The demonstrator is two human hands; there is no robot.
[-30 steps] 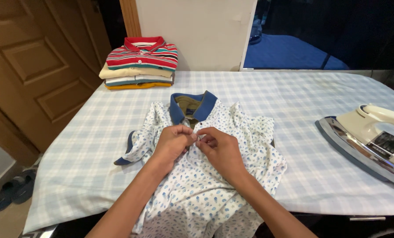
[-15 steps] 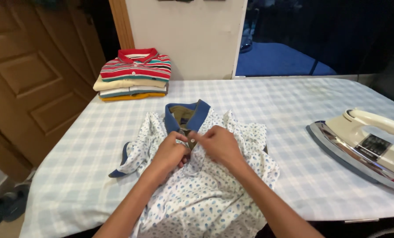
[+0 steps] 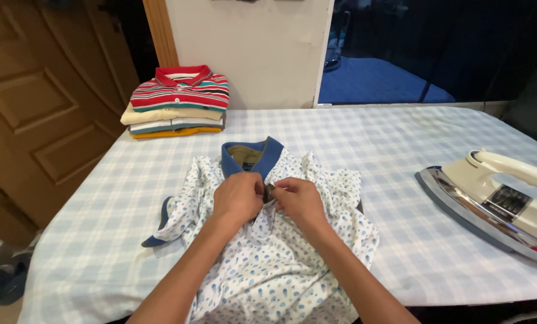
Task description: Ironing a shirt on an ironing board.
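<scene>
A white polo shirt (image 3: 280,270) with small blue drops and a blue collar (image 3: 250,155) lies front-up and crumpled on the checked table cover (image 3: 370,138). My left hand (image 3: 238,197) and my right hand (image 3: 298,201) meet just below the collar. Both pinch the shirt's placket between fingertips, with a small dark spot, perhaps a button, between them. One blue sleeve cuff (image 3: 155,234) sticks out to the left.
A stack of folded striped and plain polo shirts (image 3: 175,102) sits at the far left of the table. A cream iron (image 3: 496,201) rests on its side at the right edge. A wooden door (image 3: 40,108) stands to the left.
The view has shifted slightly. My hands have stayed together at the placket, with the fingers working a little lower below the collar.
</scene>
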